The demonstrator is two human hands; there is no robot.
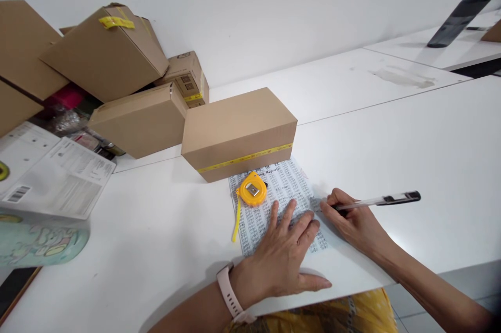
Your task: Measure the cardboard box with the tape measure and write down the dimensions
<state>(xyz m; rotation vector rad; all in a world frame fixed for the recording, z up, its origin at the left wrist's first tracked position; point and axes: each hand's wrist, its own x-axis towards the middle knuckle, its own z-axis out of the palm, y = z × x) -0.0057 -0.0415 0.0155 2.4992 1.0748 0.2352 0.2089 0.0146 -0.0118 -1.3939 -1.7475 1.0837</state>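
Observation:
My left hand [284, 249] lies flat with fingers spread on a printed report sheet [291, 181], holding nothing. At the sheet's right edge, my right hand [354, 221] pinches a black-capped clear pen [371, 201]; its tip is hidden by the fingers. An orange tape measure [252, 189] rests on the sheet's upper left part, with a short yellow end of tape hanging out. Just behind it sits a closed brown cardboard box [238, 132] with a yellow strip along its front, covering the sheet's top edge.
Several cardboard boxes [109, 56] are piled at the back left against the wall. A printed white carton [58, 171] and a pale green bottle [47, 241] are at left. A dark bottle [464, 9] stands far right. The white table's [352, 291] front edge runs near my forearms.

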